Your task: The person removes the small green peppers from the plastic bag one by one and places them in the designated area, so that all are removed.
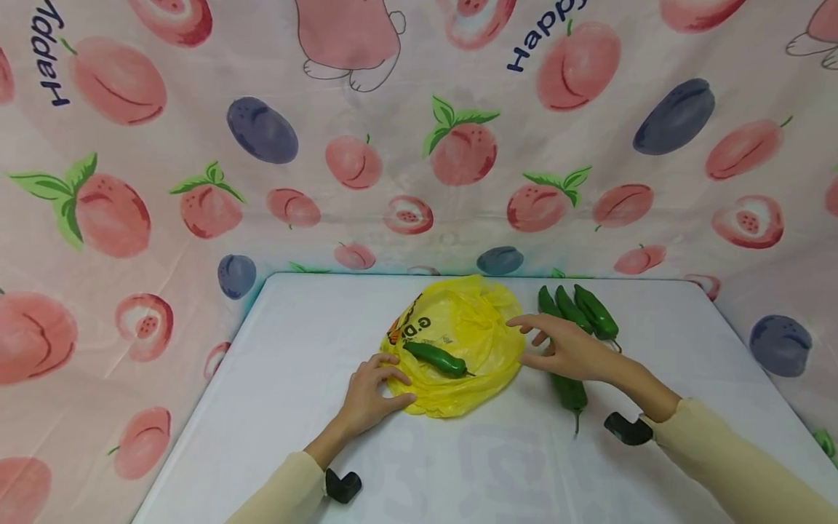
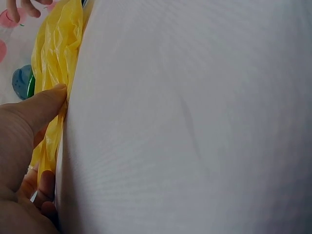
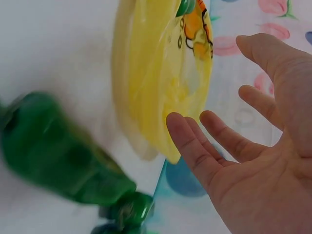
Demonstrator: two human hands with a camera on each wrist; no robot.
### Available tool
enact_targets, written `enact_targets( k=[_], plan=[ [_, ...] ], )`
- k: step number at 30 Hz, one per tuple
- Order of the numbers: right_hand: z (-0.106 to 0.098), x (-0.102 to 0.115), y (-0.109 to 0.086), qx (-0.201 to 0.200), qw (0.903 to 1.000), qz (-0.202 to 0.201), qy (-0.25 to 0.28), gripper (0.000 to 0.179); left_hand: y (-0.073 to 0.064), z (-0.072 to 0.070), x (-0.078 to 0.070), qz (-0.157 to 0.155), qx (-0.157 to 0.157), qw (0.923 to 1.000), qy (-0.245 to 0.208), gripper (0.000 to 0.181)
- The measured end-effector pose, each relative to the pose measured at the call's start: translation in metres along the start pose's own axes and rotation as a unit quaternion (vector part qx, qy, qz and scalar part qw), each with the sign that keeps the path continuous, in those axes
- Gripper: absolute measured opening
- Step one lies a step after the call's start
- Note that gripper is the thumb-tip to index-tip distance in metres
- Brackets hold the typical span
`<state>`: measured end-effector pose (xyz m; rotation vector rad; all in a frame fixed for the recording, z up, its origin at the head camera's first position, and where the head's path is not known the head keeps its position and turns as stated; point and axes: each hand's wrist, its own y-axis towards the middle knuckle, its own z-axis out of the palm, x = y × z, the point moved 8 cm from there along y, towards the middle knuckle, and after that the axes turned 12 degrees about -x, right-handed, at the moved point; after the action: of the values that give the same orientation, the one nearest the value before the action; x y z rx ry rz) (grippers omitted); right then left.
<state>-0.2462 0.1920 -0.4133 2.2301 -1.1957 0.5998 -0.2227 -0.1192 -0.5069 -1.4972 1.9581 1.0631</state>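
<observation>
A yellow plastic bag [image 1: 468,393] with dark print lies spread on the white table. One green chili pepper [image 1: 437,359] rests on it, its stem pointing right. At the bag's left edge is my left hand [image 1: 369,393]; its thumb [image 2: 46,105] and fingers touch the yellow plastic. My right hand [image 1: 569,349] hovers right of the bag, fingers spread and apart from it, with nothing in the palm. Several more green peppers [image 1: 596,311] lie under and beyond this hand, which partly hides them. A nearer pepper [image 1: 571,393] points its stem toward me.
The white table [image 1: 275,364] ends at a back edge against a fruit-printed cloth [image 1: 406,145]. Each wrist carries a black device [image 1: 343,486].
</observation>
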Motion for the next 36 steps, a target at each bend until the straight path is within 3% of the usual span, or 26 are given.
enact_targets(
  k=[18,36],
  plan=[
    [0.047,0.029,0.049,0.044,0.9975,-0.041,0.036,0.056,0.001,0.000,-0.001,0.004,0.003,1.0000,-0.002,0.018],
    [0.079,0.039,0.078,0.120,0.9904,-0.038,0.056,0.058,0.001,0.000,0.001,-0.009,0.006,0.9999,0.006,0.018]
  ],
)
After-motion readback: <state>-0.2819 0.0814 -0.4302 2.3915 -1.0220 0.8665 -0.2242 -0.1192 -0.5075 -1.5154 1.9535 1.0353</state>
